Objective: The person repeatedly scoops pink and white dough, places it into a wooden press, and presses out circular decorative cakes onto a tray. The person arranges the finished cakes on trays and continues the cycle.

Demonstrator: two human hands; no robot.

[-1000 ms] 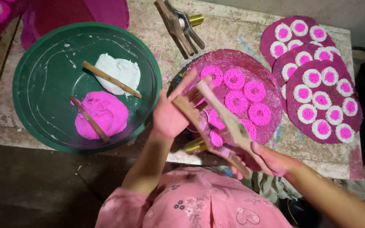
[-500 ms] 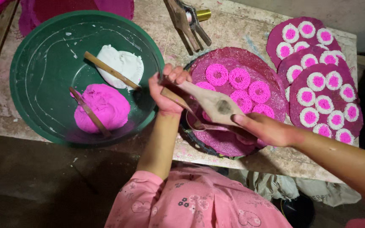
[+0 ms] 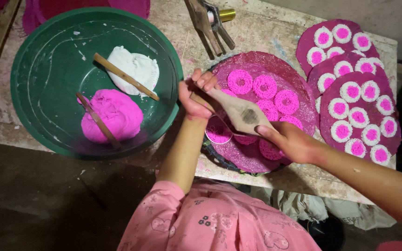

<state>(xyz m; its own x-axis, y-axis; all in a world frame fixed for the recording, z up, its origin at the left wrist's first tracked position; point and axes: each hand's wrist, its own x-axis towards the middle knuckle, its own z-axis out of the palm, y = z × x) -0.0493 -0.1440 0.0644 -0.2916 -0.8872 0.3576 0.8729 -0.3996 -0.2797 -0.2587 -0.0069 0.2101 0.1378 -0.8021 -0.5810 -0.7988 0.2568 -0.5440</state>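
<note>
My left hand (image 3: 195, 96) and my right hand (image 3: 290, 142) both grip a wooden press (image 3: 241, 112), a flat paddle-shaped tool with a dark spot in its middle. The left hand holds its narrow end, the right hand its wide end. The press lies nearly level above the left part of a round pink woven tray (image 3: 303, 100). Several bright pink string-like rings (image 3: 264, 86) lie on that tray. A pink ring in a thin round frame (image 3: 217, 130) sits right under the press.
A large green bowl (image 3: 33, 60) at the left holds a white dough lump (image 3: 135, 68), a pink dough lump (image 3: 115, 113) and two wooden sticks. Stacked pink trays of pink-and-white rings (image 3: 359, 109) lie at the right. Another wooden press (image 3: 209, 24) rests at the back.
The press was held up, tilted and spread open; now it is folded and lowered flat over the tray. Both hands came down with it.
</note>
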